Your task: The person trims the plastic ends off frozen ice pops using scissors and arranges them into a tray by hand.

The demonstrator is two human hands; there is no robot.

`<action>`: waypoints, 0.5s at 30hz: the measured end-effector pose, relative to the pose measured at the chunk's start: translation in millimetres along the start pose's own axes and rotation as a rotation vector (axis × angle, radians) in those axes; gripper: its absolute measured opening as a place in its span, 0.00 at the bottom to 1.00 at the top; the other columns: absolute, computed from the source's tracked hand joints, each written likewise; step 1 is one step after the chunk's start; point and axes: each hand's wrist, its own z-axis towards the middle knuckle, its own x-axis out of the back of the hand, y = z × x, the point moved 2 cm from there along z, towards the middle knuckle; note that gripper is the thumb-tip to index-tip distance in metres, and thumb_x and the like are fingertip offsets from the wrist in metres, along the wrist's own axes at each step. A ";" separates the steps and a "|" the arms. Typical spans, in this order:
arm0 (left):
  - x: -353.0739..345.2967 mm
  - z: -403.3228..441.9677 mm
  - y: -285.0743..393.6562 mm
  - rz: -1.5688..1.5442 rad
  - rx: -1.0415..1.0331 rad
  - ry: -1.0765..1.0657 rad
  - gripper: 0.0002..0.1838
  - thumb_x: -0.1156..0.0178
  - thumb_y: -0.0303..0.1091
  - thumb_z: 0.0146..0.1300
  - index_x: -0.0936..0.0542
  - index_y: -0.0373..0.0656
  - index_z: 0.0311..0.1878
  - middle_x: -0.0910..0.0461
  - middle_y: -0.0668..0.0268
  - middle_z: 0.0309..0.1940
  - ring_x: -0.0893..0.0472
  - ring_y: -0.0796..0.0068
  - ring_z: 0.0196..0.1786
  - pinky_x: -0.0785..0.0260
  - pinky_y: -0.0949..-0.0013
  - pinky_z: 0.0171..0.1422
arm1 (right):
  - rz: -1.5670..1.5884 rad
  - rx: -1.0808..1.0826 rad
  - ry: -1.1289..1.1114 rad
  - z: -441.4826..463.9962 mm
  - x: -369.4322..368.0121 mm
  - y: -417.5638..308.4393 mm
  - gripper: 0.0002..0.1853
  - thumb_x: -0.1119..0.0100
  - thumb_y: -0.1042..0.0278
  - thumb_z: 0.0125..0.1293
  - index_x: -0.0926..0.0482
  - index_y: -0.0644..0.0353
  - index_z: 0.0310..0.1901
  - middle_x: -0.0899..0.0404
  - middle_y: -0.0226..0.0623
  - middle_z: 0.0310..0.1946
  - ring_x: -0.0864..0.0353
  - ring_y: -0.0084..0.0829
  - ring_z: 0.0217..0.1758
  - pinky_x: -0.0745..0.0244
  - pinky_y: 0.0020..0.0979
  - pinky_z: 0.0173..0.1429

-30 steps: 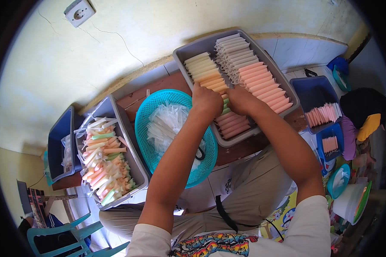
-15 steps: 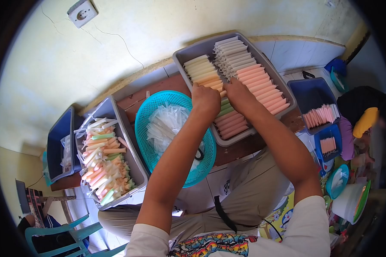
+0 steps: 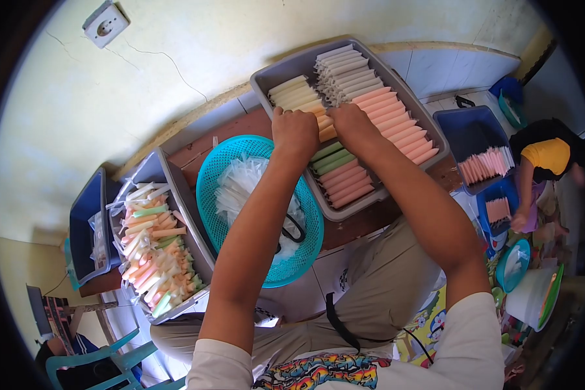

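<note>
A grey tray (image 3: 406, 97) in front of me holds rows of filled plastic tubes that look like ice pops: cream, grey-white, orange, green and pink. Over the left half of the tray, my left hand (image 3: 296, 134) has its fingers curled closed at one end of the orange ice pops (image 3: 327, 132). Beside it, my right hand (image 3: 355, 128) is closed at their other end, close to the pink ice pops (image 3: 391, 117). Both hands seem to grip an orange ice pop, though the fingertips are partly hidden. Green ice pops (image 3: 331, 158) lie just below the hands.
Left of the tray stands a turquoise basket (image 3: 205, 195) with clear plastic bags and black-handled scissors (image 3: 294, 229). Farther left, a grey bin (image 3: 205, 253) holds jumbled ice pops. A co-worker (image 3: 552, 153) bends at the right near dark blue bins (image 3: 458, 123).
The view has shifted slightly, and both hands stay at the orange row. At the right, the co-worker has moved into fuller view with an arm reaching down by the small blue bin.
</note>
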 end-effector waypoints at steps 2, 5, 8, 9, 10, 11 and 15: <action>2.2 0.5 0.6 0.009 -0.001 -0.012 0.05 0.33 0.33 0.59 0.09 0.47 0.34 0.08 0.55 0.36 0.08 0.57 0.45 0.30 0.55 0.64 | 0.036 -0.008 -0.001 0.9 -0.2 -2.9 0.09 0.42 0.82 0.67 0.14 0.69 0.44 0.12 0.63 0.42 0.11 0.61 0.52 0.15 0.54 0.58; 2.3 0.2 1.4 0.025 0.001 -0.009 0.05 0.34 0.31 0.60 0.09 0.47 0.35 0.08 0.55 0.36 0.08 0.58 0.44 0.30 0.55 0.64 | 0.072 -0.059 -0.079 -0.2 -2.4 -1.8 0.21 0.39 0.86 0.59 0.13 0.70 0.56 0.12 0.64 0.45 0.12 0.61 0.53 0.18 0.52 0.61; 0.8 -1.6 1.1 0.024 0.000 0.031 0.06 0.34 0.30 0.61 0.09 0.47 0.35 0.08 0.56 0.35 0.08 0.58 0.44 0.29 0.56 0.63 | 0.060 -0.055 -0.098 -2.0 1.6 -5.5 0.23 0.39 0.87 0.57 0.13 0.71 0.56 0.12 0.65 0.45 0.12 0.61 0.53 0.17 0.51 0.61; 0.8 -2.0 1.3 0.020 -0.001 0.056 0.06 0.35 0.29 0.62 0.09 0.47 0.35 0.08 0.56 0.35 0.08 0.58 0.44 0.29 0.56 0.63 | 0.058 -0.054 -0.098 -2.3 1.7 -5.4 0.23 0.39 0.87 0.57 0.13 0.71 0.56 0.12 0.65 0.45 0.12 0.61 0.53 0.17 0.51 0.61; 0.5 -2.1 1.5 0.019 0.000 0.057 0.06 0.35 0.29 0.62 0.09 0.47 0.35 0.08 0.56 0.35 0.08 0.58 0.44 0.29 0.56 0.63 | 0.062 -0.058 -0.093 -2.5 1.5 -5.8 0.23 0.39 0.87 0.57 0.13 0.71 0.57 0.12 0.65 0.45 0.12 0.61 0.53 0.17 0.51 0.62; 0.7 -1.8 1.5 0.010 0.007 0.068 0.06 0.35 0.29 0.62 0.09 0.47 0.34 0.08 0.56 0.34 0.08 0.58 0.44 0.29 0.57 0.63 | 0.068 -0.060 -0.088 -2.3 1.3 -6.6 0.23 0.40 0.87 0.58 0.13 0.71 0.57 0.12 0.65 0.45 0.12 0.61 0.53 0.17 0.51 0.62; 1.4 -3.0 1.8 0.002 0.019 0.086 0.06 0.35 0.28 0.61 0.09 0.48 0.33 0.09 0.55 0.34 0.08 0.58 0.43 0.28 0.58 0.63 | 0.093 -0.044 -0.042 -4.4 1.2 -9.1 0.11 0.37 0.86 0.58 0.14 0.71 0.43 0.14 0.66 0.39 0.12 0.64 0.50 0.16 0.55 0.58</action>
